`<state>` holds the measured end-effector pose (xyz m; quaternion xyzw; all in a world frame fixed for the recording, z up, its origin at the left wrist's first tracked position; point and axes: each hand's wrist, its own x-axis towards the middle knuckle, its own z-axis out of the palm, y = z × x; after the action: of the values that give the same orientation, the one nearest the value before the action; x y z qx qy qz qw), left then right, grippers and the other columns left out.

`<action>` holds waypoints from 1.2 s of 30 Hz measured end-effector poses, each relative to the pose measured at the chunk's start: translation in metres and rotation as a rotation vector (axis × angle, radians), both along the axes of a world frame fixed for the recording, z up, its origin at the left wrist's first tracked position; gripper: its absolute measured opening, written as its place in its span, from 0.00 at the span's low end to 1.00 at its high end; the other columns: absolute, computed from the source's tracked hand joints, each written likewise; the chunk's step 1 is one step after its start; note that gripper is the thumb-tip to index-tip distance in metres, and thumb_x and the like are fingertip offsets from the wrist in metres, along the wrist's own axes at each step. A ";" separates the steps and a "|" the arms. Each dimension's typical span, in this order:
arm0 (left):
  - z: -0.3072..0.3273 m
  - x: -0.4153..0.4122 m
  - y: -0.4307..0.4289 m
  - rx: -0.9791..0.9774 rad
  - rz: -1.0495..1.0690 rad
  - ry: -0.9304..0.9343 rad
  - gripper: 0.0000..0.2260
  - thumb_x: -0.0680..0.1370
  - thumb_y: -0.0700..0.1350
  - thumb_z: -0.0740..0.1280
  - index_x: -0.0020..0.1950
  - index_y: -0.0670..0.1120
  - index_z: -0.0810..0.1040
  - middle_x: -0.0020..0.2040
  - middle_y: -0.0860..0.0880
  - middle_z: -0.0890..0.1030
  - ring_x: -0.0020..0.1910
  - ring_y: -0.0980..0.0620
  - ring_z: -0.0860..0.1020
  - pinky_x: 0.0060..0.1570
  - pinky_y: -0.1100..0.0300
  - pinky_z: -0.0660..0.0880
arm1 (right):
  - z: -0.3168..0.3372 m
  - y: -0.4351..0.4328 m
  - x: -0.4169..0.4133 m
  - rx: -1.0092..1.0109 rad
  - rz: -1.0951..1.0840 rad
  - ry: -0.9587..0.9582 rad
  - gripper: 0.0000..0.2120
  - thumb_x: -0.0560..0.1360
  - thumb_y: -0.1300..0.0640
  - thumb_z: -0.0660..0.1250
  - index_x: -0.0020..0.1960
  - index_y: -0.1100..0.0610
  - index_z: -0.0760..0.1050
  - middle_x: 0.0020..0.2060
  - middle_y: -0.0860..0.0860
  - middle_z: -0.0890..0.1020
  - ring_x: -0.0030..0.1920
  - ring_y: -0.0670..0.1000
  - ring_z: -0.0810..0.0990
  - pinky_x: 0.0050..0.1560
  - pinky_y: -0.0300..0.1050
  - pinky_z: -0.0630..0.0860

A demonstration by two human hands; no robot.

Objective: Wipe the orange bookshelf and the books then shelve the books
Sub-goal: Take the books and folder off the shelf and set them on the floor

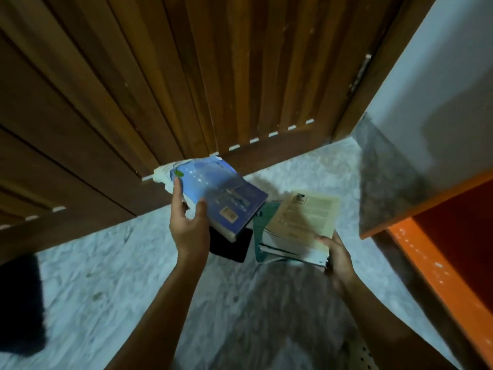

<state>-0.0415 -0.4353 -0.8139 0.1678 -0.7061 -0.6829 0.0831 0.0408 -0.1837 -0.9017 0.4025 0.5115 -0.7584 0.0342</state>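
Two hands are at work, each gripping a book. The left hand (190, 218) clasps a blue book (224, 194), its thumb lying across the cover and its fingers curled round the far edge, so the book tilts up and away to the right of the palm. A white cloth (163, 177) is bunched just beyond the fingertips, against the underside of the book; whether the fingers pinch it too cannot be told.

The right hand (338, 259) grips the near corner of a stack of books (288, 249), thumb on the top one, a cream book (304, 217) that stretches forward and left from the hand. A teal book (262, 222) shows under the stack on the side toward the left hand. Between the two hands, just below the blue book, lies a black book (233, 245). Whether the stack rests on the floor or is raised off it is unclear.

The orange bookshelf (429, 265) stands to the right of the right hand, well apart from it, its edge flecked with pale spots and its inside a darker red.

Under both forearms spreads a pale marbled floor (106, 268). Beyond the hands stands a slatted wooden door (186, 76); a white wall (442, 62) with a grey speckled skirting (384, 182) rises to the right of it. Far to the left of the left hand sits a blurred dark shape (18, 303).
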 end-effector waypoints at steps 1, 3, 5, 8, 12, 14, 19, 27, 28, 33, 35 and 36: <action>-0.011 -0.001 0.000 0.014 -0.025 0.043 0.24 0.72 0.53 0.69 0.66 0.67 0.68 0.69 0.57 0.70 0.66 0.48 0.72 0.61 0.36 0.70 | -0.017 -0.002 0.000 -0.008 0.011 0.027 0.20 0.69 0.58 0.67 0.59 0.43 0.76 0.56 0.53 0.82 0.56 0.60 0.79 0.60 0.63 0.74; -0.037 -0.003 0.000 -0.004 -0.072 0.095 0.24 0.70 0.55 0.71 0.63 0.71 0.68 0.70 0.57 0.69 0.67 0.47 0.71 0.62 0.35 0.68 | -0.048 -0.009 -0.001 -0.012 0.026 0.064 0.23 0.69 0.56 0.67 0.62 0.42 0.73 0.58 0.52 0.80 0.57 0.58 0.78 0.58 0.60 0.75; -0.052 -0.004 0.004 0.011 -0.082 0.091 0.25 0.71 0.52 0.69 0.63 0.72 0.67 0.70 0.60 0.68 0.68 0.47 0.71 0.62 0.35 0.68 | -0.074 -0.016 -0.006 -0.048 0.028 0.098 0.26 0.67 0.55 0.66 0.65 0.44 0.71 0.58 0.53 0.79 0.55 0.57 0.78 0.50 0.54 0.78; -0.065 -0.005 0.013 0.054 -0.077 0.131 0.25 0.73 0.45 0.66 0.67 0.64 0.68 0.67 0.64 0.69 0.68 0.50 0.70 0.62 0.37 0.70 | -0.117 -0.022 -0.010 -0.024 0.017 0.114 0.26 0.65 0.57 0.67 0.62 0.47 0.73 0.60 0.58 0.77 0.56 0.61 0.77 0.49 0.56 0.77; -0.075 -0.004 0.022 0.183 -0.094 0.134 0.25 0.78 0.36 0.62 0.71 0.56 0.65 0.65 0.57 0.70 0.63 0.53 0.75 0.53 0.52 0.79 | -0.171 -0.018 0.005 0.073 0.084 0.139 0.28 0.65 0.52 0.70 0.64 0.46 0.72 0.60 0.53 0.78 0.59 0.58 0.77 0.59 0.62 0.74; -0.079 0.000 0.026 0.204 -0.097 0.131 0.25 0.78 0.34 0.62 0.72 0.55 0.65 0.67 0.56 0.69 0.63 0.54 0.74 0.51 0.58 0.78 | -0.172 -0.018 0.010 0.085 0.056 0.120 0.28 0.65 0.52 0.70 0.64 0.45 0.73 0.58 0.51 0.79 0.57 0.55 0.78 0.60 0.60 0.74; -0.093 0.012 0.037 0.254 -0.103 0.095 0.26 0.78 0.34 0.62 0.73 0.55 0.64 0.66 0.57 0.68 0.67 0.51 0.71 0.59 0.52 0.76 | -0.160 -0.025 0.010 0.061 0.016 0.058 0.21 0.69 0.58 0.71 0.61 0.46 0.76 0.56 0.53 0.80 0.54 0.55 0.79 0.59 0.59 0.76; -0.122 0.028 0.052 0.253 -0.208 0.122 0.27 0.78 0.35 0.62 0.74 0.52 0.60 0.71 0.42 0.68 0.65 0.41 0.73 0.58 0.36 0.73 | -0.188 -0.025 0.010 0.204 0.212 -0.038 0.27 0.72 0.57 0.71 0.69 0.51 0.68 0.61 0.56 0.76 0.58 0.59 0.76 0.60 0.59 0.75; -0.128 0.028 0.054 0.261 -0.213 0.116 0.27 0.78 0.36 0.62 0.74 0.52 0.60 0.71 0.40 0.68 0.65 0.40 0.73 0.58 0.37 0.73 | -0.188 -0.024 0.011 0.224 0.233 -0.029 0.27 0.72 0.57 0.71 0.69 0.51 0.68 0.61 0.56 0.76 0.58 0.58 0.76 0.60 0.58 0.75; -0.150 0.037 0.074 0.208 -0.157 -0.008 0.27 0.78 0.36 0.63 0.74 0.53 0.61 0.58 0.31 0.73 0.55 0.39 0.78 0.48 0.50 0.81 | -0.194 -0.017 0.018 0.295 0.258 0.032 0.27 0.73 0.58 0.70 0.69 0.55 0.67 0.58 0.52 0.76 0.54 0.53 0.77 0.51 0.46 0.78; -0.159 0.040 0.078 0.196 -0.132 -0.034 0.27 0.78 0.37 0.63 0.75 0.54 0.60 0.48 0.38 0.76 0.48 0.42 0.77 0.52 0.42 0.78 | -0.194 -0.011 0.020 0.333 0.198 0.028 0.21 0.73 0.60 0.70 0.64 0.53 0.70 0.53 0.49 0.78 0.47 0.49 0.80 0.42 0.39 0.78; -0.165 0.042 0.079 0.181 -0.130 -0.041 0.28 0.78 0.38 0.63 0.75 0.53 0.59 0.51 0.37 0.76 0.50 0.38 0.77 0.54 0.40 0.76 | -0.194 -0.008 0.019 0.355 0.144 0.018 0.18 0.74 0.60 0.69 0.62 0.53 0.72 0.49 0.49 0.80 0.45 0.49 0.81 0.40 0.37 0.77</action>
<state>0.0007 -0.3566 -0.9789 0.1423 -0.6526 -0.7441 0.0088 0.0601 -0.1918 -1.0953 0.3578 0.6650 -0.6555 0.0122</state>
